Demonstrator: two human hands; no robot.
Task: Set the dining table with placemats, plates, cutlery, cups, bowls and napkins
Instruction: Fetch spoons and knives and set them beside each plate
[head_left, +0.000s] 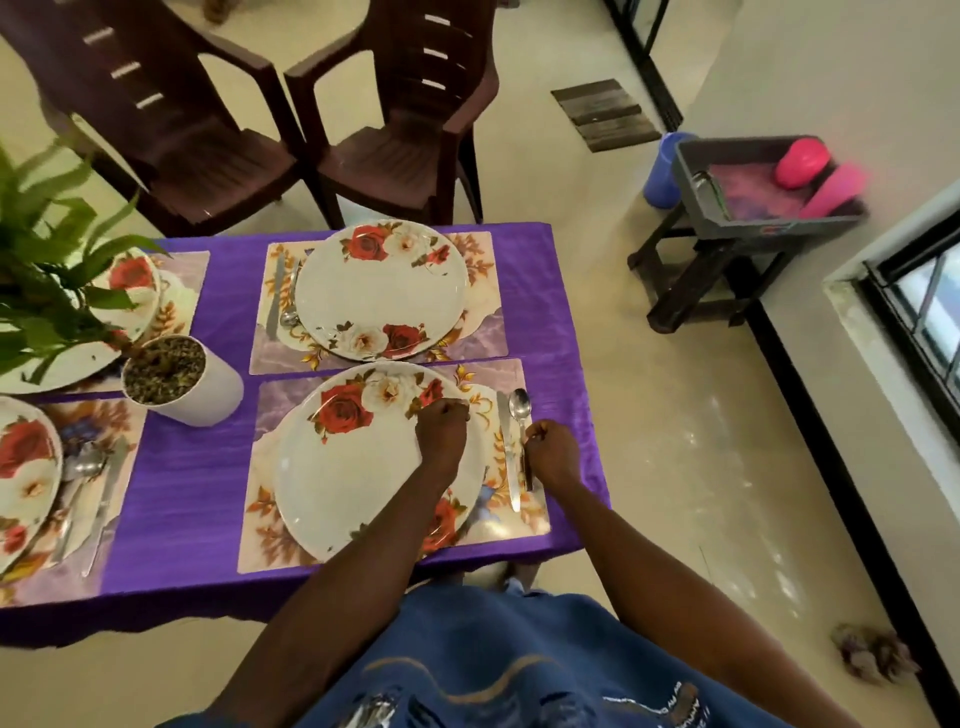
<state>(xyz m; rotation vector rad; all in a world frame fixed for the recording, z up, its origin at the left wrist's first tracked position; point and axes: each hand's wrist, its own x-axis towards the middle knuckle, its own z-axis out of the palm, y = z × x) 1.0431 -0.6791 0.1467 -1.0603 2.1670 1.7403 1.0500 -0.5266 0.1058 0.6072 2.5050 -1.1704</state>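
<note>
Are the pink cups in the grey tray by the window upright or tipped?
Tipped. Both pink cups lie on their sides in the grey tray; one shows its round end, the other lies lengthwise against the rim.

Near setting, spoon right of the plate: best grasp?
Pinch the spoon at mid-handle, from above and from its right side. It lies flat on the placemat, bowl away, with the knife close on its left. The right hand is at its near end.

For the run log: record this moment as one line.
left hand on near plate rim | right hand at spoon handle | cups absent
</note>
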